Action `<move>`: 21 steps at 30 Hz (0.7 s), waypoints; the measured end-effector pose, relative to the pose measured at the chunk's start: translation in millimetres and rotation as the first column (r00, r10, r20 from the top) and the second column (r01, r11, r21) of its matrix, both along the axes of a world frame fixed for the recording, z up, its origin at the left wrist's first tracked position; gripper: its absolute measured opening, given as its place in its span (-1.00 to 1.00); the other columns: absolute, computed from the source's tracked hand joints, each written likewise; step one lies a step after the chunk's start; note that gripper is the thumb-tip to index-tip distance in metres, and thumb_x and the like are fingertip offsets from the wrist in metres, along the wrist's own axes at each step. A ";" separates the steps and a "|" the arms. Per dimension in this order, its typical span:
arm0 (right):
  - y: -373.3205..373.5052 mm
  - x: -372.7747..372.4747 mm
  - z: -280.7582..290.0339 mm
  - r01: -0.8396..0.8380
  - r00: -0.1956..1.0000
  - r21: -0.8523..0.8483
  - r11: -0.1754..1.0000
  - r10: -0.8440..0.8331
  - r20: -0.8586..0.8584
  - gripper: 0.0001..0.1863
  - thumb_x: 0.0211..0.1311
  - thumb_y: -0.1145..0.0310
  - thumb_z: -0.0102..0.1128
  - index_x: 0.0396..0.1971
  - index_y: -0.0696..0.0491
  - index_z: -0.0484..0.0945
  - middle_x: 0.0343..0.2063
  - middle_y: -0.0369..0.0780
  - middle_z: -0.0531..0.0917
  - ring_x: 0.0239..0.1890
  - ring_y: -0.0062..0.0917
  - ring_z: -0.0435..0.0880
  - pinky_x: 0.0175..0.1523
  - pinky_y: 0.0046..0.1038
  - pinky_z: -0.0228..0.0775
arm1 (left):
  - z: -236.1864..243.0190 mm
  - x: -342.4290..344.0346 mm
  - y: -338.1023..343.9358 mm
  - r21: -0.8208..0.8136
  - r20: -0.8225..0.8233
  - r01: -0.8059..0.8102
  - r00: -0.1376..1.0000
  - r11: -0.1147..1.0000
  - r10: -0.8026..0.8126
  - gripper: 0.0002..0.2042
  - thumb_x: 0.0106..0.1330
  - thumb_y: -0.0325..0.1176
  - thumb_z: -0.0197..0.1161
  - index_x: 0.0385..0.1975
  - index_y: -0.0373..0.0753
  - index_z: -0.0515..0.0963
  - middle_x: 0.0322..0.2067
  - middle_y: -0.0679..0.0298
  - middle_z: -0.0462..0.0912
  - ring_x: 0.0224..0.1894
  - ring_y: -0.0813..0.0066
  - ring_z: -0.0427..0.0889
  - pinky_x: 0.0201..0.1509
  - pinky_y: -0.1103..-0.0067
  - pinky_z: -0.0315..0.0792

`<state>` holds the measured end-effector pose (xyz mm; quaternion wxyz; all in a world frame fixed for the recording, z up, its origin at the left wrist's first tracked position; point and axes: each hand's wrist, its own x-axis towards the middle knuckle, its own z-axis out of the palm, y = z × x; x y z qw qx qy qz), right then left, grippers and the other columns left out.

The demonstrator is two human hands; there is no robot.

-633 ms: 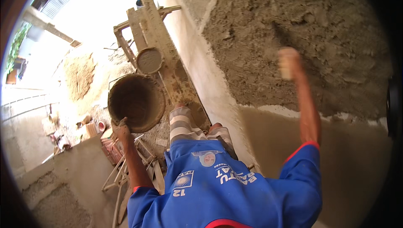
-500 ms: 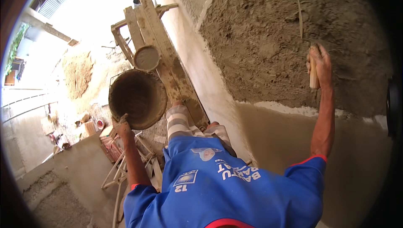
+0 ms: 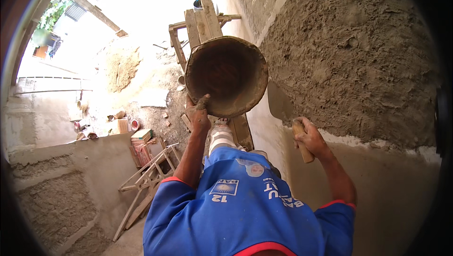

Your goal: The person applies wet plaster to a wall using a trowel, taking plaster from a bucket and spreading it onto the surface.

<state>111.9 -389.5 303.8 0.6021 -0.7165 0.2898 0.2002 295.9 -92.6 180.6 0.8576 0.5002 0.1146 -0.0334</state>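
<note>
My left hand [image 3: 199, 114], with grey mortar on its fingers, grips the near-left rim of a round dark bucket [image 3: 226, 69], which has a little wet material inside. My right hand [image 3: 309, 138] is closed on the wooden handle of a trowel [image 3: 278, 102]; its broad grey blade is beside the bucket's right edge, in front of the wall. The rough, freshly coated mortar on the wall [image 3: 354, 67] fills the upper right, above a smoother grey lower section. Beneath the bucket are my legs in striped shorts and part of a plank.
A plank scaffold [image 3: 203, 22] runs away ahead, beside the wall. Down at the left are a sand pile [image 3: 120, 67], stacked red bricks or tiles [image 3: 139, 150], a wooden frame [image 3: 144, 173], pots [image 3: 135, 125] and a low rendered wall [image 3: 61, 185]. An overhead beam [image 3: 94, 8] shows at upper left.
The bucket in my left hand has come up and right, now hiding the small mortar tub. My right hand has lowered the trowel leftward, toward the bucket. The view has shifted.
</note>
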 end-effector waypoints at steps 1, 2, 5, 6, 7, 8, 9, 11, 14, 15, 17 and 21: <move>0.2 4.0 9.2 0.006 0.998 0.143 0.990 -0.015 0.059 -0.53 0.19 0.53 0.09 0.12 0.16 0.28 -0.44 -0.21 0.52 -0.56 -0.58 0.55 -0.51 -0.50 0.46 | 8.9 -0.5 -4.5 -0.003 0.004 0.006 1.000 1.000 -0.006 -0.42 0.12 -0.61 0.34 0.19 -0.25 0.35 0.00 0.21 0.58 -0.02 0.41 0.57 0.13 0.49 0.45; 1.7 8.0 21.3 -0.003 0.992 0.285 0.958 -0.032 0.118 -0.51 0.18 0.53 0.09 0.14 0.15 0.26 -0.46 -0.23 0.51 -0.57 -0.58 0.53 -0.49 -0.50 0.46 | 22.7 -0.7 -7.3 0.017 0.047 -0.019 0.999 1.000 0.018 -0.44 0.11 -0.60 0.34 0.17 -0.25 0.37 -0.01 0.23 0.58 -0.02 0.41 0.56 0.12 0.49 0.44; 20.4 24.6 68.7 -0.032 0.999 0.136 0.990 0.031 0.011 -0.50 0.18 0.52 0.10 0.14 0.16 0.26 -0.47 -0.24 0.48 -0.55 -0.58 0.54 -0.41 -0.50 0.48 | 57.7 -1.4 -11.3 0.057 0.115 -0.064 0.992 0.996 0.057 -0.46 0.12 -0.58 0.34 0.15 -0.27 0.40 -0.02 0.23 0.58 -0.01 0.41 0.55 0.12 0.50 0.43; 22.8 23.1 71.1 -0.061 0.998 -0.024 0.998 0.062 0.028 -0.51 0.18 0.51 0.13 0.14 0.18 0.33 -0.41 -0.14 0.57 -0.45 -0.48 0.64 -0.34 -0.42 0.53 | 64.3 -1.5 -13.6 0.076 0.127 -0.073 0.990 0.994 0.063 -0.47 0.13 -0.57 0.35 0.15 -0.28 0.40 -0.02 0.22 0.58 -0.02 0.42 0.55 0.12 0.51 0.43; 15.5 24.1 73.8 -0.066 0.997 -0.036 0.997 0.067 0.039 -0.51 0.18 0.51 0.13 0.14 0.18 0.33 -0.41 -0.14 0.57 -0.45 -0.48 0.64 -0.34 -0.42 0.53 | 67.9 -1.0 -14.6 0.063 0.137 -0.079 0.988 0.995 0.070 -0.47 0.13 -0.57 0.35 0.15 -0.28 0.40 -0.02 0.22 0.58 -0.02 0.42 0.55 0.12 0.51 0.43; 3.5 24.6 76.8 -0.209 0.908 -0.458 0.864 0.346 0.238 -0.52 0.19 0.50 0.14 0.14 0.20 0.36 -0.36 -0.09 0.61 -0.42 -0.40 0.67 -0.30 -0.38 0.54 | 71.2 -0.3 -14.4 0.074 0.176 -0.064 0.983 0.995 0.050 -0.47 0.14 -0.55 0.35 0.15 -0.30 0.39 -0.03 0.20 0.59 -0.03 0.43 0.56 0.12 0.51 0.44; -4.5 27.6 81.0 -0.187 0.717 -0.809 0.558 0.640 0.276 -0.53 0.19 0.48 0.16 0.13 0.21 0.40 -0.31 -0.05 0.66 -0.38 -0.31 0.71 -0.26 -0.33 0.56 | 74.5 1.4 -14.7 0.087 0.215 -0.050 0.976 0.995 0.030 -0.48 0.15 -0.54 0.35 0.15 -0.32 0.39 -0.03 0.19 0.60 -0.03 0.43 0.57 0.11 0.51 0.44; -10.3 42.4 107.1 -0.170 0.820 -0.772 0.612 0.523 0.234 -0.55 0.19 0.45 0.20 0.10 0.23 0.47 -0.18 0.04 0.66 -0.21 -0.15 0.71 -0.14 -0.27 0.58 | 86.5 0.7 -8.2 0.189 0.215 -0.038 0.977 0.981 -0.004 -0.49 0.16 -0.56 0.32 0.15 -0.32 0.39 -0.05 0.20 0.60 -0.04 0.44 0.57 0.11 0.51 0.44; -27.6 58.7 131.7 -0.173 0.860 -0.886 0.431 0.505 0.078 -0.54 0.19 0.44 0.19 0.11 0.20 0.47 -0.16 0.05 0.66 -0.13 -0.13 0.70 -0.03 -0.25 0.55 | 103.4 1.4 -2.2 0.258 0.201 0.010 0.978 0.966 -0.064 -0.50 0.16 -0.58 0.31 0.14 -0.33 0.39 -0.08 0.23 0.61 -0.07 0.45 0.59 0.08 0.52 0.46; -29.8 63.5 140.1 -0.140 0.837 -0.895 0.423 0.534 0.121 -0.54 0.19 0.45 0.19 0.12 0.17 0.48 -0.17 0.06 0.66 -0.13 -0.14 0.70 -0.02 -0.24 0.55 | 105.1 2.2 -1.9 0.233 0.192 0.041 0.978 0.972 -0.087 -0.51 0.15 -0.57 0.32 0.12 -0.33 0.40 -0.09 0.23 0.62 -0.09 0.46 0.60 0.05 0.53 0.48; -37.5 66.6 142.7 -0.106 0.811 -0.904 0.413 0.563 0.162 -0.54 0.19 0.45 0.19 0.13 0.14 0.49 -0.19 0.07 0.66 -0.13 -0.14 0.70 -0.02 -0.24 0.55 | 106.4 4.1 0.1 0.155 0.165 0.054 0.983 0.986 -0.080 -0.50 0.14 -0.57 0.32 0.13 -0.33 0.40 -0.09 0.23 0.61 -0.09 0.47 0.59 0.03 0.54 0.49; -53.2 66.7 116.0 -0.080 0.869 -0.838 0.539 0.450 0.207 -0.52 0.19 0.37 0.21 0.14 0.14 0.47 -0.24 0.09 0.66 -0.19 -0.09 0.70 -0.05 -0.21 0.54 | 95.2 2.7 0.7 0.027 0.107 0.058 0.992 0.998 -0.060 -0.50 0.15 -0.59 0.31 0.14 -0.32 0.39 -0.08 0.22 0.61 -0.09 0.47 0.59 0.03 0.54 0.51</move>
